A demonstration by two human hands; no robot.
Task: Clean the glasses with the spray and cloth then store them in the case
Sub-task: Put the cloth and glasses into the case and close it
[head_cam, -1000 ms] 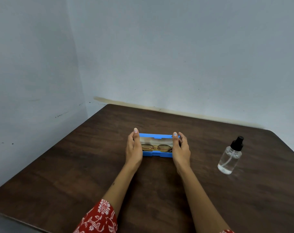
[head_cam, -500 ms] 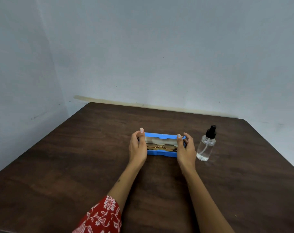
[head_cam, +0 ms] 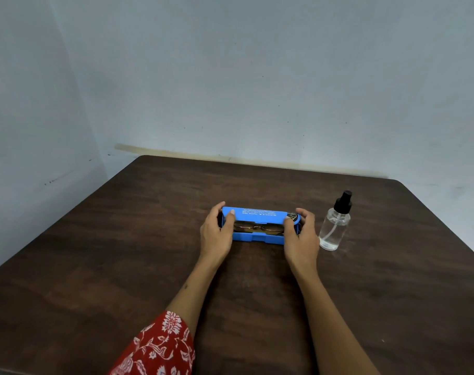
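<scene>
A blue glasses case (head_cam: 260, 213) lies in the middle of the dark wooden table (head_cam: 122, 253). Its lid is tipped forward and stands half closed, with white print showing on top. Gold-rimmed glasses (head_cam: 257, 228) lie inside and show through the gap. My left hand (head_cam: 215, 234) grips the case's left end, thumb on the lid. My right hand (head_cam: 300, 236) grips the right end, its fingers curled over the lid's corner. No cloth is in view.
A clear spray bottle (head_cam: 334, 226) with a black nozzle stands upright just right of my right hand. Pale walls close off the table at the back and on the left.
The lid stood open behind the case; it has swung forward over the glasses. Both hands stayed at the case's ends, fingers now curling over the lid.
</scene>
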